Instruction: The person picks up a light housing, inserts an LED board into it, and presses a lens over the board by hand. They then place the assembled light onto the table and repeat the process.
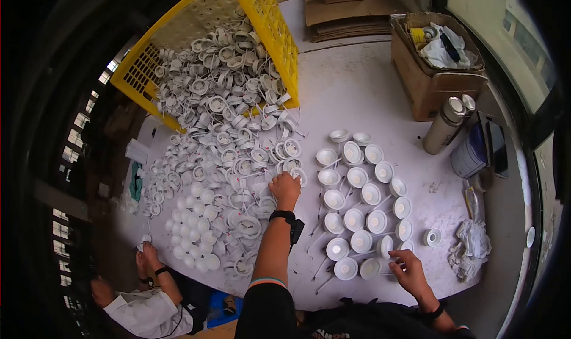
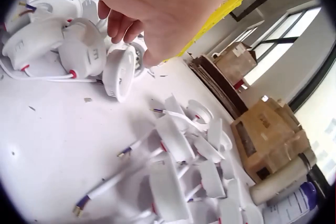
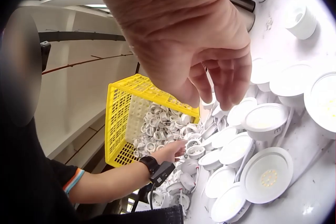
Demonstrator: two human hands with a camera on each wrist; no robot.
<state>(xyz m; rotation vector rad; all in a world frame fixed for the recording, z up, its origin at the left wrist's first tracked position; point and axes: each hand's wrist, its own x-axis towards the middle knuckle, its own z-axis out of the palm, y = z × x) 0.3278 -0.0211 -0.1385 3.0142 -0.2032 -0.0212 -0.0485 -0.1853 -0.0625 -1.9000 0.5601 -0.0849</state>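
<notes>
My left hand (image 1: 286,190) reaches down at the right edge of a heap of white ring-shaped lamp housings (image 1: 226,154). In the left wrist view its bent fingers and thumb are right at a round white housing (image 2: 119,74); I cannot tell whether they pinch it. Rows of white round downlights (image 1: 357,177) lie face up to the right, their cables trailing out with bare coloured ends. Over the near right end of these rows hangs my right hand (image 1: 410,272), fingers loosely bent and nothing between them. Its fingertips are beside a tilted downlight (image 1: 385,245).
A tipped yellow crate (image 1: 285,53) spills housings onto the table. White domed parts (image 1: 193,235) lie in front. At right are a cardboard box (image 1: 437,83), a flask (image 1: 445,125), a tub (image 1: 470,154), crumpled plastic (image 1: 470,250) and a lone white fitting (image 1: 432,237). Another person (image 1: 148,306) sits at left.
</notes>
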